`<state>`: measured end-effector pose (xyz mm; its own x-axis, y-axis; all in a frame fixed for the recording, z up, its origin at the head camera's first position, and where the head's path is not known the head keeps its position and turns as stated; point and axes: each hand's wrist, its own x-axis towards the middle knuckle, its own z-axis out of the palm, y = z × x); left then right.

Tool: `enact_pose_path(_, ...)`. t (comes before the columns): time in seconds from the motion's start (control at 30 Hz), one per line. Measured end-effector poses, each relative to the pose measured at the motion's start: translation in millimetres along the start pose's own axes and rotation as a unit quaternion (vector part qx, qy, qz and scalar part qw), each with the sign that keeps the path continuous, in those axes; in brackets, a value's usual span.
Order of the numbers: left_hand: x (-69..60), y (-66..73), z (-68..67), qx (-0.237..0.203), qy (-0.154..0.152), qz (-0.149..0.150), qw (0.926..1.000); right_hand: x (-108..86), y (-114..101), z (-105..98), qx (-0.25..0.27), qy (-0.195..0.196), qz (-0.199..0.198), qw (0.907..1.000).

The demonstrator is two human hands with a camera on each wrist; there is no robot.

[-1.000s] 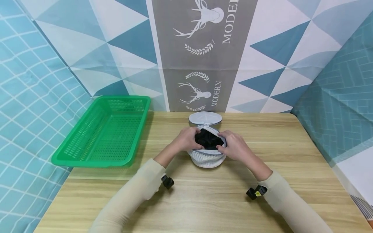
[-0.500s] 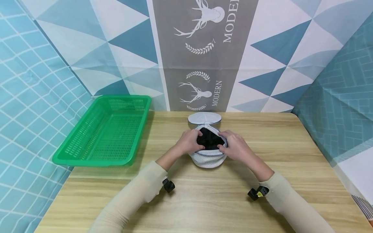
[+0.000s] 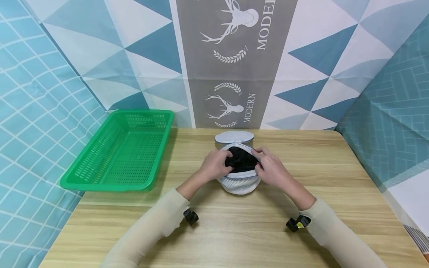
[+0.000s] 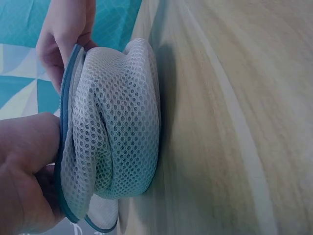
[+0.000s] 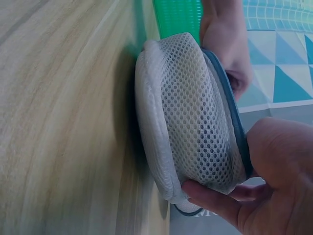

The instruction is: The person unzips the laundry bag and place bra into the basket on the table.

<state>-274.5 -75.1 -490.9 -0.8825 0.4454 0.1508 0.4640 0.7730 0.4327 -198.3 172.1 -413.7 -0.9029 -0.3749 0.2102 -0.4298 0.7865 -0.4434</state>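
Note:
A white mesh laundry bag [image 3: 238, 184] stands at the far middle of the table, its zip mouth spread wide. The round lid [image 3: 234, 137] lies folded back toward the wall. Black cloth [image 3: 240, 160] fills the mouth. My left hand [image 3: 214, 163] grips the left rim, its fingertips reaching over the edge beside the cloth. On the other side, my right hand [image 3: 270, 166] pinches the right rim; in the right wrist view some of its fingers [image 5: 210, 198] press the mesh from outside. The left wrist view shows the bag's sagging mesh wall [image 4: 115, 120] and blue zip edge [image 4: 62, 147].
A green plastic basket [image 3: 155, 156] sits at the table's left, over its left edge. The wooden table [image 3: 231, 230] ends at a wall [image 3: 221, 70] covered with patterned cloth. Blue tiled-pattern sheets hang at both sides.
The right hand has shifted its hold on the rim, its thumb drawing closer to the forefinger. The left hand has moved slightly at its rim. The bag stays put, the lid tipping slightly lower.

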Motion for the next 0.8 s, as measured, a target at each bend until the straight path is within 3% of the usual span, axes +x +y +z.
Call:
enact_pose_path(0.03, -7.7, 9.5, -10.5, 0.006, 0.007, 0.004, 1.0000, -0.2, -0.2, -0.9, 0.001, 0.001, -0.001, 1.0000)
enact_pose_path(0.07, -10.7, 7.9, -11.9, 0.002, 0.017, 0.015, 0.9997, -0.2, 0.7, -1.1, 0.006, 0.003, -0.003, 1.0000)
enact_pose_path(0.17, -26.2, 30.9, -37.3, -0.006, 0.025, 0.020, 0.9995, 0.5, 10.5, 4.3, 0.017, 0.023, -0.020, 0.9994)
enact_pose_path(0.27, -27.8, 28.2, -39.8, -0.035, 0.043, 0.034, 0.9979, 3.8, 34.3, 20.8, 0.012, 0.053, -0.034, 0.9979)
enact_pose_path(0.3, -33.0, 39.6, -50.9, -0.043, 0.045, 0.030, 0.9976, 3.9, 36.5, 22.5, 0.013, 0.058, -0.034, 0.9977)
enact_pose_path(0.37, -37.6, 44.6, -60.4, -0.060, 0.055, 0.038, 0.9960, 3.5, 36.7, 22.0, 0.015, 0.056, -0.024, 0.9980)
enact_pose_path(0.47, -41.4, 42.5, -64.3, -0.069, 0.082, 0.059, 0.9925, -0.7, 15.9, 5.6, 0.025, 0.037, -0.001, 0.9990)
enact_pose_path(0.57, -43.6, 37.0, -65.8, -0.088, 0.108, 0.076, 0.9873, -2.7, 8.3, 0.1, 0.022, 0.038, 0.005, 0.9990)
enact_pose_path(0.8, -45.5, 21.0, -63.2, -0.133, 0.172, 0.101, 0.9708, -3.7, 15.4, 4.9, 0.025, 0.063, -0.007, 0.9977)
